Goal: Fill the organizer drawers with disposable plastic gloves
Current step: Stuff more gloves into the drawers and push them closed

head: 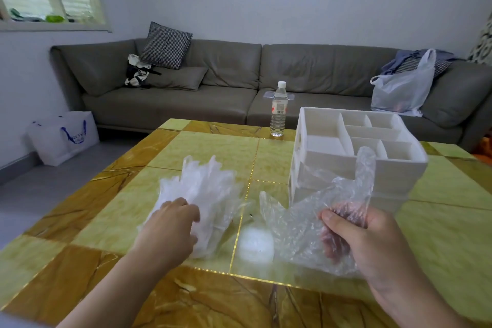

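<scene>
1. My right hand (372, 242), lower right, pinches one crumpled clear plastic glove (306, 226).
2. My left hand (170, 229) rests on the translucent glove pile (202, 194) at centre; fingertips hidden.
3. White compartmented plastic organizer (354, 154), right of centre; drawer fronts indistinct.

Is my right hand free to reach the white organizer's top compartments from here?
Probably yes: the right hand grips a clear plastic glove just in front of the white plastic organizer, with nothing between them.
</scene>
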Demonstrator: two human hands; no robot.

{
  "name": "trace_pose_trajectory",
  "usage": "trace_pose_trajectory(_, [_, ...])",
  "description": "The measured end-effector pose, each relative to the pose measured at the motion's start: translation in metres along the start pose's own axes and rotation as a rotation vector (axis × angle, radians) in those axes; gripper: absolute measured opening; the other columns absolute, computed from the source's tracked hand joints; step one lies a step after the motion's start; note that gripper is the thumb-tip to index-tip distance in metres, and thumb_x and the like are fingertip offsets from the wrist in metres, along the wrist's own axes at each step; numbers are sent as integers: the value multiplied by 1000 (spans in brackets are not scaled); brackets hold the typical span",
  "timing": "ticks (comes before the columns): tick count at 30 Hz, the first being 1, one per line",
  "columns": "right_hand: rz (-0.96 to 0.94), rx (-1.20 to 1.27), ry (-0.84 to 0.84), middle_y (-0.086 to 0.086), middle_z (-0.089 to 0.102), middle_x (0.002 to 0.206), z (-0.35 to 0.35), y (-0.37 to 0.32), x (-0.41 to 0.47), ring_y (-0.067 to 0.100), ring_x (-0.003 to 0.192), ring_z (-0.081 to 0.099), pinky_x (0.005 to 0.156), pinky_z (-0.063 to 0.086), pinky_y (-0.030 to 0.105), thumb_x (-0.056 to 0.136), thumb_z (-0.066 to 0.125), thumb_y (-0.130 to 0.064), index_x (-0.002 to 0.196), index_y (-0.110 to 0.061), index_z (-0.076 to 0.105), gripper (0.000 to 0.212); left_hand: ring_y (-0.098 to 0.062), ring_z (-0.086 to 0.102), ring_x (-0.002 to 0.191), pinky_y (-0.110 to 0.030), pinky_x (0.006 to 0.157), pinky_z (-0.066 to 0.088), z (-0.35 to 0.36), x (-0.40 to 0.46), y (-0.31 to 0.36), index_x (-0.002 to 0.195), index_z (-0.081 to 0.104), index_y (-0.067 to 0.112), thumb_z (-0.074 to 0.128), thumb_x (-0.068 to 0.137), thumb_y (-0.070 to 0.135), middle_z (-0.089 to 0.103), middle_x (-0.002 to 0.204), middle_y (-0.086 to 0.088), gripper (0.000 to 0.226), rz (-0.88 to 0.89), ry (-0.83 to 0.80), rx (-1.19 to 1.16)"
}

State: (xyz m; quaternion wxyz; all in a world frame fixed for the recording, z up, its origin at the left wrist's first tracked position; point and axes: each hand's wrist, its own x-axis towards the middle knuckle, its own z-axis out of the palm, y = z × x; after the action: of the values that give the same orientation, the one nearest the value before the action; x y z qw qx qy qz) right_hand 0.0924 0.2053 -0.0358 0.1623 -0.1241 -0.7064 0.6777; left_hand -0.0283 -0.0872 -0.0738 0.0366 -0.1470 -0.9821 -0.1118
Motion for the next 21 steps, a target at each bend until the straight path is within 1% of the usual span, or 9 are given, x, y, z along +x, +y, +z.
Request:
trace_pose_trajectory(1, [0,3,1,28,64,63,0,0,-1,30,48,58,44,49,28,95,73,-2,74,2,75,21,-9,58,108,-29,88,54,0,1,-3,101,65,37,67,95,25,58,113,13,14,-44,17,-28])
trace_pose_trajectory(3, [3,6,4,29,64,64,0,-1,0,30,48,58,44,50,29,95,73,-2,74,3,74,21,-5,62,87,-28,77,58,2,5,-8,83,64,37,63,97,19,61,98,14,22,-73,76,-68])
trace_pose_trajectory(6, [6,10,8,28,63,62,-1,-1,0,30,47,57,43,49,29,95,72,-1,73,5,73,23,-4,60,87,-22,64,51,-3,7,-7,88,64,35,63,98,21,58,94,17,17,-59,109,-130])
trace_pose_trajectory(8, [4,11,16,26,63,60,-2,-1,0,29,46,56,42,49,30,95,71,0,74,6,73,22,-6,55,106,-23,75,49,-6,5,-8,102,61,39,70,93,31,55,106,18,15,-6,29,-60])
trace_pose_trajectory(11, [2,8,14,26,63,60,-3,-1,-1,29,47,56,43,49,30,96,71,0,77,8,73,21,-9,47,117,-26,92,43,-4,3,-10,119,58,44,78,84,39,51,120,18,41,16,-112,114])
trace_pose_trajectory(14, [-5,-6,7,28,65,62,-2,-1,-1,31,47,57,44,50,30,96,72,-2,76,6,74,21,-9,48,114,-24,88,37,-1,3,-9,120,63,40,76,86,27,52,120,18,38,6,-117,185])
trace_pose_trajectory(16, [-5,-9,10,28,65,62,-1,-1,-1,31,48,58,44,51,31,96,72,-2,75,4,75,22,-8,52,107,-22,85,39,0,2,-8,110,68,35,69,90,17,57,115,16,27,-9,-68,184])
trace_pose_trajectory(19, [8,6,19,26,66,62,-1,-1,0,30,47,58,43,50,30,95,72,-1,76,4,75,20,-10,60,85,-23,67,51,-5,2,-4,96,71,30,59,96,13,62,95,11,20,-107,30,75])
trace_pose_trajectory(21, [18,16,24,24,67,62,-2,-2,0,29,46,58,42,49,29,95,72,-1,78,5,76,18,-12,59,70,-26,52,47,-11,2,0,93,65,30,54,100,17,62,83,10,19,-139,95,-51])
